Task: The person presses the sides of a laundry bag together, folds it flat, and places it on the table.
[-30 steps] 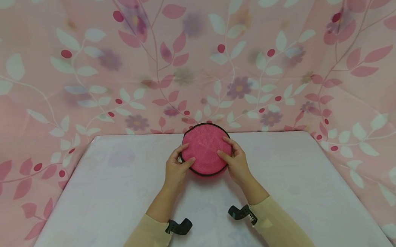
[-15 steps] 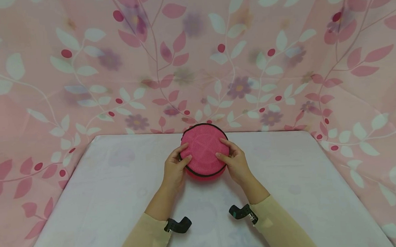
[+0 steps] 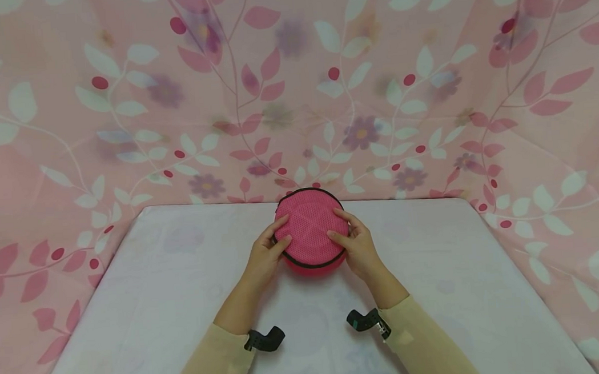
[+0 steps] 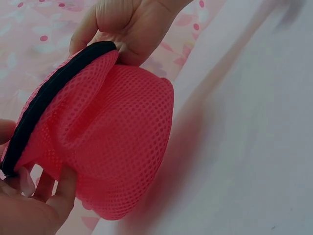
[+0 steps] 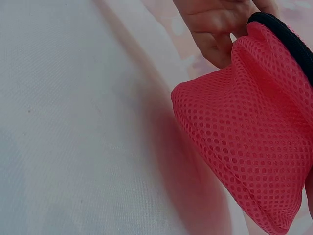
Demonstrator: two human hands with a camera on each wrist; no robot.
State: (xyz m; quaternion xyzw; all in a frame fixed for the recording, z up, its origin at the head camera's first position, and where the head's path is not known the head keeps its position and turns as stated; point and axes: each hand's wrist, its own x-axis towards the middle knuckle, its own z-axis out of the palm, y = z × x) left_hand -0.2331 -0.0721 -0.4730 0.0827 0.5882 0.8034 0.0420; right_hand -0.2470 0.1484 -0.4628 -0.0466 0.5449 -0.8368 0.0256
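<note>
A round pink mesh laundry bag (image 3: pixel 311 229) with a black zipper (image 4: pixel 54 90) round its top edge is held up over the table. My left hand (image 3: pixel 264 256) grips its left side, thumb on the top face and fingers underneath. On the opposite side my right hand (image 3: pixel 361 249) pinches the edge, thumb and index finger on top. The left wrist view shows the bag's soft, creased side wall, with the left fingers (image 4: pixel 66 191) pressing into the mesh. In the right wrist view the bag's lower part tapers toward the table, and most of the right hand is out of frame.
A white cloth covers the table (image 3: pixel 182 291). Behind it and at both sides hangs a pink curtain (image 3: pixel 294 96) with leaves and flowers. Each wrist carries a black camera mount (image 3: pixel 265 339). The bag casts a shadow on the cloth.
The bag has tipped slightly, showing more of its lower front side below the zipper. It shifted a little left, then slightly back right. Both hands keep their hold.
</note>
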